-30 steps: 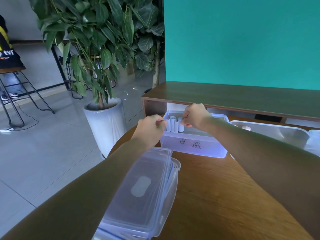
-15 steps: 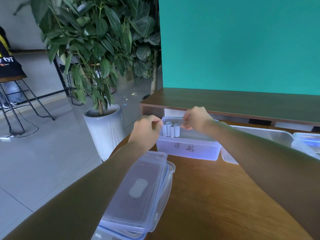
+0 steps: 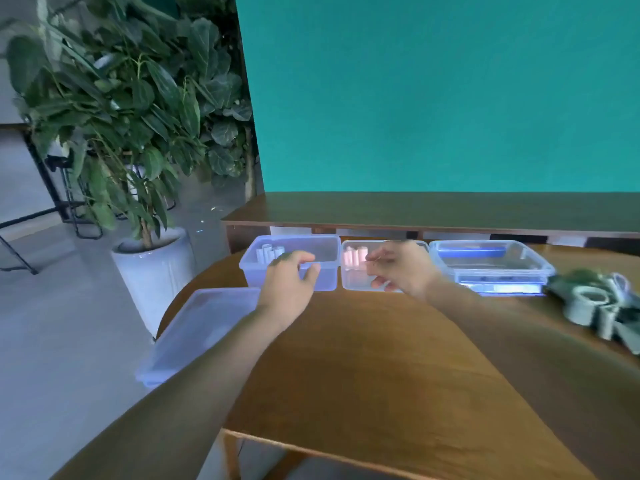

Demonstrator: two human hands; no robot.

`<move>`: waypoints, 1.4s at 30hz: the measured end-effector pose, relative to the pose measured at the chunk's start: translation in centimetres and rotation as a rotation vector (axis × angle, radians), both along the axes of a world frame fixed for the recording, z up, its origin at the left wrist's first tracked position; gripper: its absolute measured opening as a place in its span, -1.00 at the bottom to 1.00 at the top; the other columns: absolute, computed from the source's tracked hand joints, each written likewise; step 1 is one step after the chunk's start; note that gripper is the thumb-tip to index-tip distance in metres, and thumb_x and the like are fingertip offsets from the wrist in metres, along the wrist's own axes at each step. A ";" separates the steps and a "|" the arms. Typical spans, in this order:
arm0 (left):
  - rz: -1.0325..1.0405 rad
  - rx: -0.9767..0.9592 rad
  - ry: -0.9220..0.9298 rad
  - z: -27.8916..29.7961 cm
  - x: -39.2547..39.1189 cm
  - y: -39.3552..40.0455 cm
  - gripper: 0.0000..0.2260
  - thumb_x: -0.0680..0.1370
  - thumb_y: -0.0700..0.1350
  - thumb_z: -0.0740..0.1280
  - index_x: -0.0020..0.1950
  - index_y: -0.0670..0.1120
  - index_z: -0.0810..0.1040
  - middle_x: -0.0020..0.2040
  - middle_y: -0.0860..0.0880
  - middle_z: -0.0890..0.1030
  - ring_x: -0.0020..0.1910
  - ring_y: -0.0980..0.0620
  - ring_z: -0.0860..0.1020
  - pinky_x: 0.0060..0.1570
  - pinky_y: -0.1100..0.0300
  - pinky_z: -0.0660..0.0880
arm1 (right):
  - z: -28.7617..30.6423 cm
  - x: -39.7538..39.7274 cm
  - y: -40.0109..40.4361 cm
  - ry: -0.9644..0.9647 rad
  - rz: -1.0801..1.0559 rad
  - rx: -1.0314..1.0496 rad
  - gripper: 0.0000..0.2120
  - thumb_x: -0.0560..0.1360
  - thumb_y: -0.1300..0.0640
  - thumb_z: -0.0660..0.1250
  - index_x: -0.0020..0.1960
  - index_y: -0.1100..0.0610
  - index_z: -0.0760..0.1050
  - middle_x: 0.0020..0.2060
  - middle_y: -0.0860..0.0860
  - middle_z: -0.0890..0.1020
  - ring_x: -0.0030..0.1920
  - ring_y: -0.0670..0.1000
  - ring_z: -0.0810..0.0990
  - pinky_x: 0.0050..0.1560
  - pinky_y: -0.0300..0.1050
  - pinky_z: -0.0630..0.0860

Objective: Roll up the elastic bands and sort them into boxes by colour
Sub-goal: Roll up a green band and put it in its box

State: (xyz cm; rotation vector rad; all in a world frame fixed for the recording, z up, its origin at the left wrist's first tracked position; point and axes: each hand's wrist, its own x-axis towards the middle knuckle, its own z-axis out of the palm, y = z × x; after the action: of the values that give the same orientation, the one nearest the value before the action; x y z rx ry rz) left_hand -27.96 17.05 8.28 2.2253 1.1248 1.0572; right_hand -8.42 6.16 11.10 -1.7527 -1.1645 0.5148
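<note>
wooden counter (image 3: 363,358) carried three clear plastic boxes in a row along its far edge. left box (image 3: 325,273) held a few white rolled bands (image 3: 269,253) standing in its far left corner. middle box (image 3: 353,284) held pink rolled bands (image 3: 354,258) in its far left corner. right box (image 3: 526,265) showed something blue inside, too blurred to tell what.

left hand (image 3: 289,282) sat over the near wall of the left box, fingers (image 3: 304,257) loosely curled and slightly spread, holding nothing visible. right hand (image 3: 401,268) hovered over the middle box just beside the pink rolls, fingers (image 3: 379,281) relaxed and partly curled; motion blur, could not tell whether anything was pinched between them.

pile of grey-green bands (image 3: 602,306), some rolled, some loose, lay at the counter's right side, well apart from both hands. stack of clear lids (image 3: 197,327) lay at the counter's left edge, near the left forearm. potted plant (image 3: 131,133) stood on the floor to the left; teal wall (image 3: 450,91) behind a wooden shelf (image 3: 433,209).
</note>
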 end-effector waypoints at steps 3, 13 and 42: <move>-0.086 -0.015 0.017 -1.8 2.5 -5.1 -0.83 0.59 -0.02 0.36 0.16 0.00 0.63 0.11 0.06 0.65 0.10 0.03 0.58 0.15 0.12 0.49 | -2.3 1.5 -6.6 -0.006 -0.054 -0.035 -0.82 0.50 0.08 0.51 0.02 0.14 0.61 -0.20 0.08 0.73 -0.39 0.01 0.66 -0.31 -0.09 0.58; -0.401 -0.169 0.032 -6.8 13.0 -20.0 -0.80 0.59 0.00 0.38 0.19 0.00 0.62 0.06 0.10 0.66 0.01 0.16 0.58 -0.04 0.41 0.42 | -8.9 6.7 -25.2 -0.097 -0.417 -0.011 -0.88 0.56 -0.01 0.42 -0.06 0.04 0.60 -0.32 -0.02 0.69 -0.47 -0.09 0.57 -0.40 -0.25 0.51; -0.515 -0.383 -0.308 -7.5 30.6 -21.6 -0.87 0.58 -0.04 0.39 0.09 0.09 0.68 -0.02 0.26 0.65 0.01 0.34 0.56 -0.01 0.44 0.44 | -9.8 17.9 -21.6 0.115 -0.848 0.243 -0.85 0.68 0.07 0.22 0.08 0.13 0.52 -0.36 0.10 0.65 -0.51 0.04 0.62 -0.41 -0.09 0.62</move>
State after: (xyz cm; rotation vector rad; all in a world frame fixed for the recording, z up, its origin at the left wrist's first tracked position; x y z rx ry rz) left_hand 2.60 -4.52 0.77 1.8226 0.5228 0.8389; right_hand 9.50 -15.46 1.28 -1.7783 -0.3086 -0.0430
